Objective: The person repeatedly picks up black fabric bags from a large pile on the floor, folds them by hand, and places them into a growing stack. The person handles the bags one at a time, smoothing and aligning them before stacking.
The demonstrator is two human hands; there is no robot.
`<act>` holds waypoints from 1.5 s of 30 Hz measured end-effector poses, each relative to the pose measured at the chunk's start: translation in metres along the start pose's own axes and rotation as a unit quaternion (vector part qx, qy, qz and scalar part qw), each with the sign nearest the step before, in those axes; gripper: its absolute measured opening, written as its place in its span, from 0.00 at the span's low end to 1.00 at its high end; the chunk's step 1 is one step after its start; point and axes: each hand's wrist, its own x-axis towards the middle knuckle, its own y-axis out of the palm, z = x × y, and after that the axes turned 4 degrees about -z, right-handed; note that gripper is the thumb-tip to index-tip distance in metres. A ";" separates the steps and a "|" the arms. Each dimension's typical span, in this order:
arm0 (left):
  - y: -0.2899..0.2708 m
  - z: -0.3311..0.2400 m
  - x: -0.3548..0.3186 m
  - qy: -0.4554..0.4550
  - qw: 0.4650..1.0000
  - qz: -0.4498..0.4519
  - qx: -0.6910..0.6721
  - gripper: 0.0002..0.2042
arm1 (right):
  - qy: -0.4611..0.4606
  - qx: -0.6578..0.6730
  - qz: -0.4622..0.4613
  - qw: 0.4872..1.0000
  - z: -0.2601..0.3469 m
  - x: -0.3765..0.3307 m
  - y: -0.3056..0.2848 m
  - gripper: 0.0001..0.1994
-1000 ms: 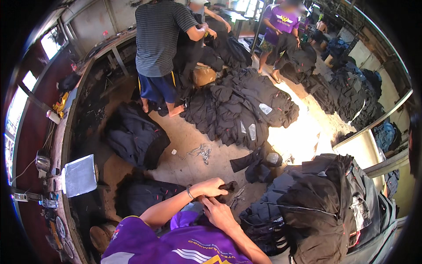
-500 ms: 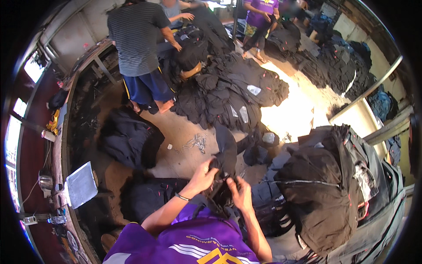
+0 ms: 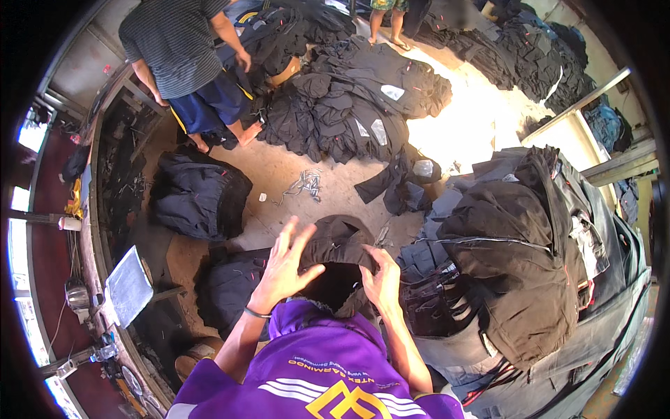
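A black garment (image 3: 342, 241) with a gathered, ring-like band hangs in front of my chest, its opening turned up toward me. My left hand (image 3: 285, 269) is at the band's left side with fingers spread and thumb apart, not gripping the cloth. At the right side of the band, my right hand (image 3: 380, 279) pinches the edge between thumb and fingers. The lower part of the garment is hidden behind my purple shirt.
Heaped dark garments (image 3: 502, 258) rise close on my right. Dark bundles (image 3: 199, 195) lie left, and a large black pile (image 3: 342, 112) ahead. Cloth scraps (image 3: 305, 185) litter the floor. A co-worker in a striped shirt (image 3: 171, 45) stands far left; another person's legs (image 3: 389, 24) show beyond.
The garment's band has been spread from a bunch into an open ring. My left hand has let go and opened. The view has tilted down, and the striped-shirt co-worker's arm has lowered.
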 end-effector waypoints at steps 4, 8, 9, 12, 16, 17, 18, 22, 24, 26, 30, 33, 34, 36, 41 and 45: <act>-0.059 -0.057 -0.001 0.161 0.906 0.035 -0.389 0.16 | 0.079 -0.022 -0.016 0.997 -0.018 -0.006 0.001 0.21; -0.114 -0.113 0.002 0.402 0.584 0.103 -0.698 0.15 | 0.074 -0.035 -0.022 0.996 -0.026 -0.025 0.001 0.20; -0.129 -0.124 0.011 0.418 0.556 0.190 -0.693 0.12 | 0.086 -0.031 -0.017 0.996 -0.027 -0.030 0.001 0.20; -0.133 -0.174 0.020 0.485 0.479 0.092 -0.726 0.18 | 0.058 -0.054 -0.024 0.997 -0.027 -0.040 0.001 0.22; -0.133 -0.197 0.002 0.390 0.433 0.037 -0.812 0.19 | 0.088 -0.052 -0.032 0.994 -0.027 -0.043 -0.002 0.22; -0.134 -0.193 0.000 0.382 0.437 0.068 -0.811 0.19 | 0.076 -0.039 -0.041 0.996 -0.027 -0.043 -0.003 0.23; -0.136 -0.186 -0.004 0.372 0.442 0.099 -0.810 0.19 | 0.089 -0.032 -0.039 0.995 -0.027 -0.044 -0.004 0.23; -0.142 -0.185 -0.022 0.315 0.434 0.074 -0.841 0.20 | 0.114 -0.020 -0.034 0.993 -0.028 -0.041 -0.002 0.23; -0.145 -0.185 -0.023 0.226 0.506 0.050 -0.831 0.20 | 0.122 -0.021 -0.032 0.992 -0.026 -0.037 0.000 0.23; -0.136 -0.169 -0.010 0.151 0.601 0.051 -0.783 0.20 | 0.140 -0.019 -0.031 0.990 -0.022 -0.029 0.000 0.21; -0.064 -0.078 0.049 0.260 0.893 0.043 -0.366 0.30 | 0.075 -0.022 0.007 0.997 -0.009 0.002 -0.015 0.18; 0.021 -0.020 0.062 0.265 0.962 0.069 0.005 0.20 | 0.023 -0.024 0.061 0.998 0.002 0.028 -0.031 0.11; 0.032 -0.004 0.065 0.206 0.961 0.182 0.016 0.18 | 0.020 -0.029 0.126 0.991 0.005 0.034 -0.038 0.12; 0.035 0.017 0.076 0.107 0.948 0.296 -0.036 0.15 | 0.078 -0.020 0.255 0.964 0.012 0.048 -0.040 0.16; -0.006 0.020 0.099 0.104 0.899 0.420 -0.076 0.19 | 0.069 0.022 0.274 0.959 0.018 0.058 -0.034 0.22; -0.006 0.024 0.101 0.097 0.873 0.462 -0.122 0.18 | 0.057 0.011 0.248 0.967 0.015 0.057 -0.030 0.20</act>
